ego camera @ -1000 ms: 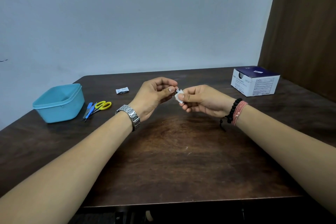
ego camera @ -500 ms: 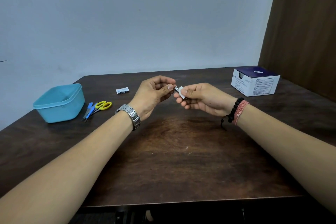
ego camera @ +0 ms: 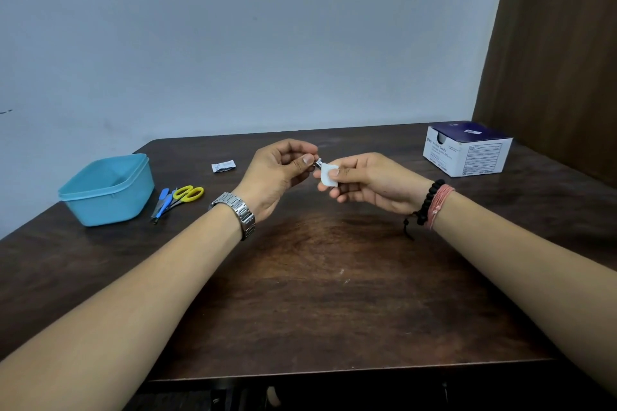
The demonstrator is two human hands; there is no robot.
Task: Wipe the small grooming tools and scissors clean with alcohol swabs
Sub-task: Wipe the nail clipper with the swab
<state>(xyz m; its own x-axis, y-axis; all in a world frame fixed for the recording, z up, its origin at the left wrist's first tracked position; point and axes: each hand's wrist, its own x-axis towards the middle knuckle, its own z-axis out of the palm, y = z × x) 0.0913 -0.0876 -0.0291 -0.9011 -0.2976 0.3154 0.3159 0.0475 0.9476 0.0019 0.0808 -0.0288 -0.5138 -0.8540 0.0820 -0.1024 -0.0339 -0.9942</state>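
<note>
My left hand point(ego camera: 278, 173) pinches a small metal grooming tool point(ego camera: 318, 162) above the middle of the dark wooden table point(ego camera: 327, 294); most of the tool is hidden in the fingers. My right hand point(ego camera: 370, 182) pinches a white alcohol swab point(ego camera: 329, 173) against the tool's exposed end. Yellow-handled scissors point(ego camera: 190, 193) and blue-handled tools point(ego camera: 163, 202) lie on the table at the left.
A light blue plastic tub point(ego camera: 108, 190) stands at the left, beside the scissors. A torn swab wrapper point(ego camera: 223, 166) lies behind my left hand. The white and navy swab box point(ego camera: 467, 150) sits at the back right, near a brown wall panel.
The swab in my right hand has shifted slightly along the tool's tip, from lower to higher and back. Both hands stay in the same place.
</note>
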